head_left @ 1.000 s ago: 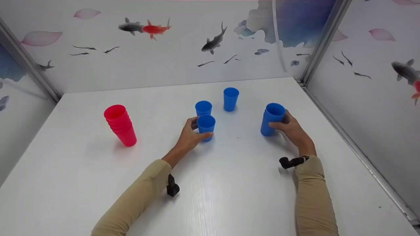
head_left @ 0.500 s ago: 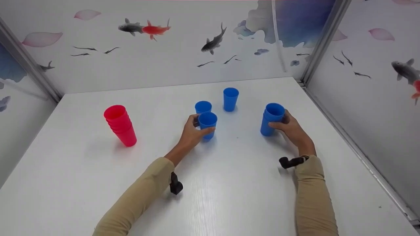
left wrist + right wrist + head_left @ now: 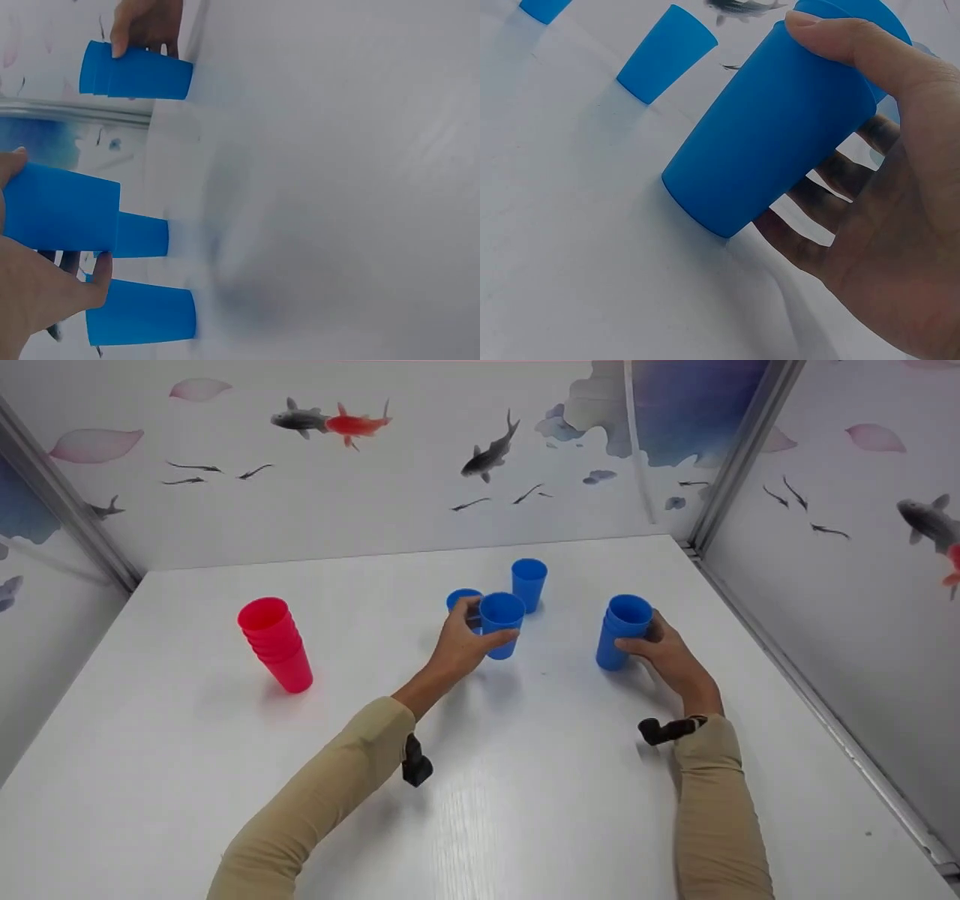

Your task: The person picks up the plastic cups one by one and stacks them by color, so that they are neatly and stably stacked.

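My left hand [image 3: 463,643] holds one blue cup [image 3: 501,619] upright, thumb on the near side and fingers behind; in the left wrist view the cup [image 3: 64,206] is raised off the table. On the right, my right hand [image 3: 670,655] grips a stack of nested blue cups [image 3: 613,649], which stands on the table; the right wrist view shows its thumb near the upper rims and fingers round the far side. Behind my left hand a blue cup [image 3: 460,598] stands partly hidden. Another blue cup [image 3: 529,583] stands farther back, its base overlapped slightly by the held one.
A leaning-looking stack of several red cups [image 3: 276,645] stands at the left of the white table [image 3: 360,825]. Walls with painted fish [image 3: 487,450] close off the back and both sides. A small black camera [image 3: 416,761] sits at each cuff.
My left hand has lifted its blue cup off the table and carried it right and away from me. The right hand and its stack stay in place.
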Demonstrator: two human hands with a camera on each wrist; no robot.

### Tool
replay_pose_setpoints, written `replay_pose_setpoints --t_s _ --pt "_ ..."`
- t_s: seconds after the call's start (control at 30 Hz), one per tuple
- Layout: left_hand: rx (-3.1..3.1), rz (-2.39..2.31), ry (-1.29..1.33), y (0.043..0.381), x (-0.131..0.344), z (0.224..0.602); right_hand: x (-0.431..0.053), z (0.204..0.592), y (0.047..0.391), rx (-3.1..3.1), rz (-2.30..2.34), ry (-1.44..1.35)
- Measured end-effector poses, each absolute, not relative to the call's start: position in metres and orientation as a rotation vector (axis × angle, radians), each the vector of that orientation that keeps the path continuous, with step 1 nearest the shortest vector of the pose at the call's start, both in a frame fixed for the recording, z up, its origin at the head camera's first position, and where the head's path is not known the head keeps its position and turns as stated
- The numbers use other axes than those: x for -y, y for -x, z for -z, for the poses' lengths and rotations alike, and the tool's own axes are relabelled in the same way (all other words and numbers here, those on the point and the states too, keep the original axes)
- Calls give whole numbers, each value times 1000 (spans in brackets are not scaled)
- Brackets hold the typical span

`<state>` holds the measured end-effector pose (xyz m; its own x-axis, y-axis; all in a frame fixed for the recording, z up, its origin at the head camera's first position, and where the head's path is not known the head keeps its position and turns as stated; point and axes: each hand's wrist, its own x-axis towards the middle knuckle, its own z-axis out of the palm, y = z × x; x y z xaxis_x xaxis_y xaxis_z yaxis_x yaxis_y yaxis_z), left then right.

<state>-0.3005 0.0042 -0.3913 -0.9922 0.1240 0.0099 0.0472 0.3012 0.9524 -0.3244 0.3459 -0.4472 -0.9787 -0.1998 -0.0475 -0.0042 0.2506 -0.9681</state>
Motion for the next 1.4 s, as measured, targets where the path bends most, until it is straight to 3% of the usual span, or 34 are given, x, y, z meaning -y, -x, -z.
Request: replay_pose_setpoints --t_s 1.03,1.4 --pt "-2425 -1787 -489 300 -102 319 -347 449 330 -2392 1753 127" --pt "-2430 -1804 -449 306 -140 313 -346 445 328 -2382 1751 106"
